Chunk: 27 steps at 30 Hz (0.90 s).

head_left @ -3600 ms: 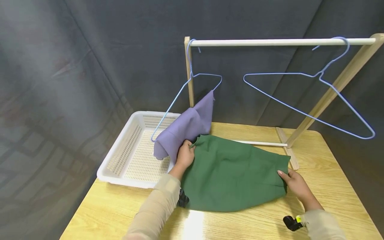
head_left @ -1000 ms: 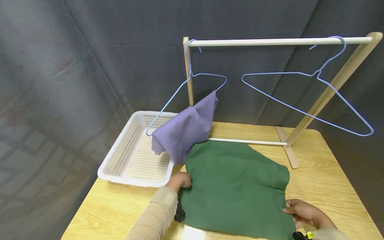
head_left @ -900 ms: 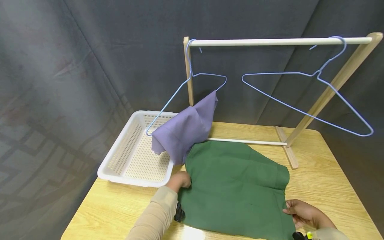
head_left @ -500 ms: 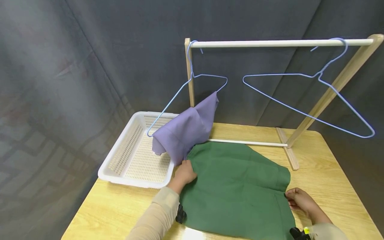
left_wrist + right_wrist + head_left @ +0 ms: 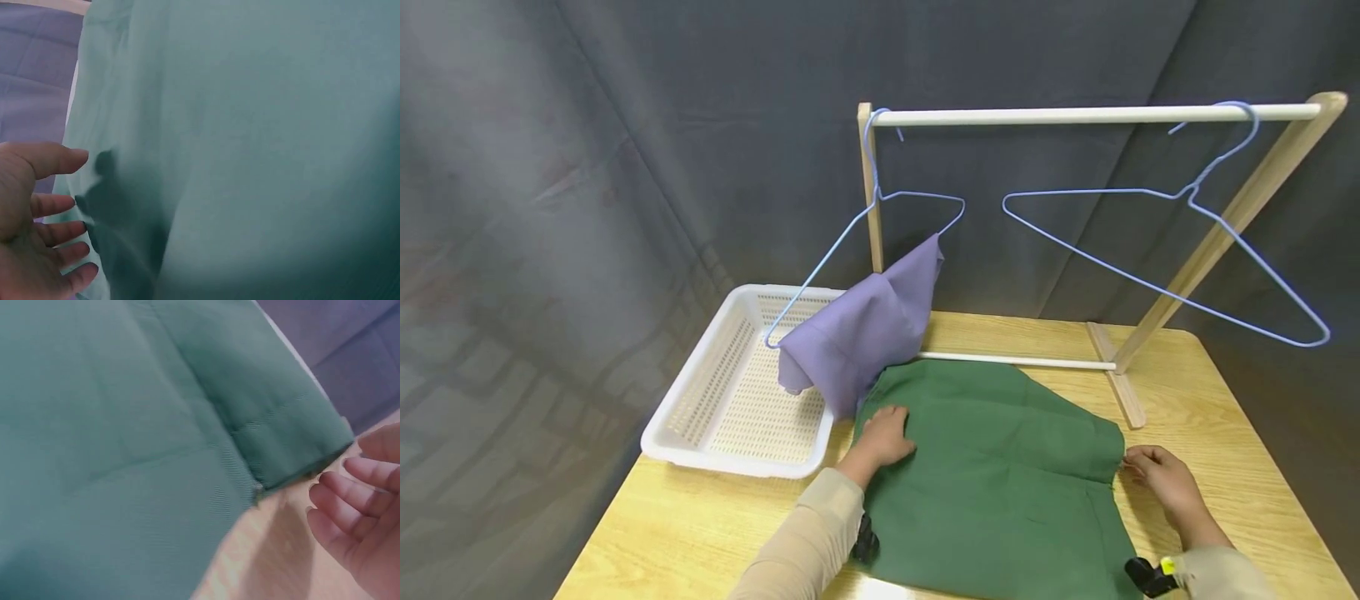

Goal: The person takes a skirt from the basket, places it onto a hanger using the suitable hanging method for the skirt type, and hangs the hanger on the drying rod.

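Note:
A green cloth garment (image 5: 992, 475) with stitched hems lies spread on the table; its exact kind is unclear. Over its left edge is my left hand (image 5: 886, 437), fingers apart and relaxed. In the left wrist view that hand (image 5: 31, 225) has a gap between thumb and fingers, with no cloth in it. My right hand (image 5: 1163, 483) is at the garment's right edge, by a hemmed corner. The right wrist view shows its loosely bent fingers (image 5: 337, 515) beside that corner, thumb and fingertips apart. A purple cloth (image 5: 868, 325) hangs from the left blue hanger (image 5: 842, 237).
A white perforated basket (image 5: 700, 392) stands left, partly behind the purple cloth. The rack's white top rod (image 5: 1075, 115) carries a second, bare blue hanger (image 5: 1150, 292) at right. Its lower rod (image 5: 1015, 360) runs just behind the garment. Bare wooden tabletop (image 5: 685, 525) shows in front.
The garment has been drawn toward me and spread wider. Over the last second, both hands have shifted farther from me along its sides, and the left hand's fingers have loosened.

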Tool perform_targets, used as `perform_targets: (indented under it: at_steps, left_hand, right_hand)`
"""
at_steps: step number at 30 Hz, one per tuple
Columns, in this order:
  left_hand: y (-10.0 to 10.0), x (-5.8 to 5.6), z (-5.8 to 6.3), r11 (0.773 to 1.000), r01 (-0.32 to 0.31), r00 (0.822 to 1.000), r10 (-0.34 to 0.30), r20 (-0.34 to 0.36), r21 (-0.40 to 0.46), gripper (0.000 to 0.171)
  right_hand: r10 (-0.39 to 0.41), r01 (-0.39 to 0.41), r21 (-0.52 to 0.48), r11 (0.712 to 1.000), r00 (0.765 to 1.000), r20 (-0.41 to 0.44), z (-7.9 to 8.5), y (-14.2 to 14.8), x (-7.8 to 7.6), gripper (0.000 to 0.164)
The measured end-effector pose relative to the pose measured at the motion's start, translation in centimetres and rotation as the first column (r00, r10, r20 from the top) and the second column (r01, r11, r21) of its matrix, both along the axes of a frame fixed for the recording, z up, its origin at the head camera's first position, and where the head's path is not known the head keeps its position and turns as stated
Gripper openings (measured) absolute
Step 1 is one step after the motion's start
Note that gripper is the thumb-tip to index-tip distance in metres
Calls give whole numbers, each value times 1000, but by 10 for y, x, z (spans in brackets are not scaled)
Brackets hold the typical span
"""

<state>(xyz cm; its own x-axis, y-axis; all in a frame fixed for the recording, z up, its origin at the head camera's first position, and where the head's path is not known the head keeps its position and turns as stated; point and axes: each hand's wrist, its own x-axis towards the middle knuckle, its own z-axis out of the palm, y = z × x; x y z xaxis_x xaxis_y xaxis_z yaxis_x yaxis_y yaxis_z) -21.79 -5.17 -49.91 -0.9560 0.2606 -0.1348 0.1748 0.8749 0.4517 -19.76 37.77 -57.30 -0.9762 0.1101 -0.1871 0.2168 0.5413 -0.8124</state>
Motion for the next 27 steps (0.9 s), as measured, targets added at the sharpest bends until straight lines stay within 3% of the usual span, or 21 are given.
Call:
perform_targets:
  at_steps: [7,12,17,21,24,27]
  left_hand:
    - [6,-1,-3,999,38,999,-38,-24,-7,54]
    - [13,-6,-3,996,89,995,-89,-35,-25,55]
    - [20,-8,1,993,114,993,-114,-29,-28,54]
    - [24,-10,2,993,116,993,-117,-22,-36,54]
    - [25,-13,2,992,121,993,-121,-11,-39,55]
    - [28,-14,2,990,131,991,-132,-1,-49,56]
  right_hand:
    - [-82,86,35,996,992,-94,-6,39,-20,54]
    - [-122,129,38,991,981,-150,-7,76,-36,39]
    - [-196,186,-72,980,964,-179,-2,110,-50,24]
    - [-244,215,-156,964,949,-200,5,137,-60,33]
    - [-320,276,-207,938,922,-218,27,135,-58,33]
    - [-396,364,-183,913,899,-188,78,101,-45,40]
